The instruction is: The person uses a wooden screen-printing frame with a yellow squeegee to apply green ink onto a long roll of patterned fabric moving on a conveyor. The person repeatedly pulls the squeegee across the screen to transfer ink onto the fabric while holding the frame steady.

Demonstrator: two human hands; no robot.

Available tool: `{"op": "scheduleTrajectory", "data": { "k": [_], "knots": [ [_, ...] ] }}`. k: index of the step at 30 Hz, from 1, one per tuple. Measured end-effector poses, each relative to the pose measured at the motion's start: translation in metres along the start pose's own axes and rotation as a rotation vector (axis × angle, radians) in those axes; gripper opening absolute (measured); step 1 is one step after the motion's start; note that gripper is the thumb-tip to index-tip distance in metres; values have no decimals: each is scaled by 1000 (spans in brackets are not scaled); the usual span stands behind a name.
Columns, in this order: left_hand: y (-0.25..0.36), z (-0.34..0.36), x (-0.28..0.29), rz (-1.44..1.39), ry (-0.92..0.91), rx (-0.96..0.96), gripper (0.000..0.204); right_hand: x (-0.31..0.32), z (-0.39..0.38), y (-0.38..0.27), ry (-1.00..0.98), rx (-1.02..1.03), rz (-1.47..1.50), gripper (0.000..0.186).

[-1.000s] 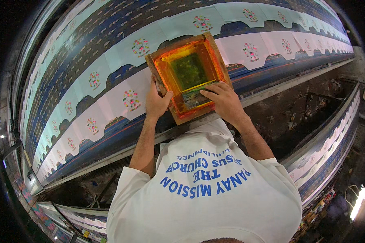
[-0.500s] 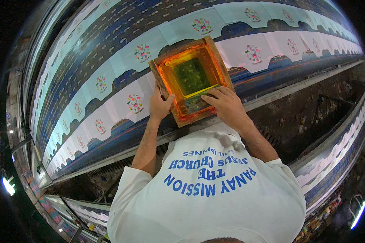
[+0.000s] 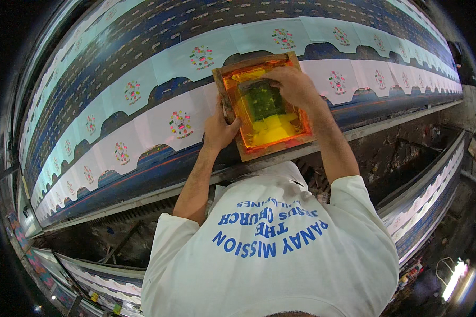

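Note:
A wooden-framed printing screen (image 3: 280,149) with orange edges and a dark green square in its middle lies over the near row of pale pieces. My left hand (image 3: 221,129) is closed round the left rail of the frame, thumb on top. Near the far end of the mesh, my right hand (image 3: 293,87) grips a squeegee (image 3: 254,83), partly hidden under my fingers. Bright yellow mesh shows on the near side of the green square. Beside the frame on the left is a pale pink piece (image 3: 158,127) with a small multicoloured print.
A long dark blue table (image 3: 158,161) carries rows of printed pale pieces, with a light teal row (image 3: 158,68) farther back. A metal rail (image 3: 375,123) runs along its near edge. Another table with pale pieces (image 3: 423,206) stands at the lower right, near a lit lamp (image 3: 455,280).
My right hand has pushed the squeegee from the near end of the screen to the far end. My left hand still holds the frame. The view has shifted slightly.

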State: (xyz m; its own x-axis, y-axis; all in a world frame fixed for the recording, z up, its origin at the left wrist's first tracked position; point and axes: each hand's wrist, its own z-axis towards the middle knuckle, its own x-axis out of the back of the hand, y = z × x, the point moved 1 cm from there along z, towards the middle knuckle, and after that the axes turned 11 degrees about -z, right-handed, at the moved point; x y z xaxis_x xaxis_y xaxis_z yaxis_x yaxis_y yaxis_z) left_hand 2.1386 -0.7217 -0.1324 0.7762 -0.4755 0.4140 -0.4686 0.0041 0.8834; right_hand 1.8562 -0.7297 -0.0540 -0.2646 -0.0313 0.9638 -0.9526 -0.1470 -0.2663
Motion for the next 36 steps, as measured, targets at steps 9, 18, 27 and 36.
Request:
{"op": "scheduleTrajectory", "data": {
  "k": [9, 18, 27, 36],
  "knots": [
    [-14, 0, -6, -70, 18, -61, 107, -10, -3, 8, -97, 39, -18, 43],
    [2, 3, -5, -56, 10, 6, 99, -5, -138, -41, -86, -64, -6, 56],
    [74, 16, -53, -131, 71, -132, 80, 30, -162, 31, 28, -44, 4, 54],
    [136, 76, -202, -132, 23, -50, 79, 54, -218, 185, 66, -74, -77, 51]
  ]
}}
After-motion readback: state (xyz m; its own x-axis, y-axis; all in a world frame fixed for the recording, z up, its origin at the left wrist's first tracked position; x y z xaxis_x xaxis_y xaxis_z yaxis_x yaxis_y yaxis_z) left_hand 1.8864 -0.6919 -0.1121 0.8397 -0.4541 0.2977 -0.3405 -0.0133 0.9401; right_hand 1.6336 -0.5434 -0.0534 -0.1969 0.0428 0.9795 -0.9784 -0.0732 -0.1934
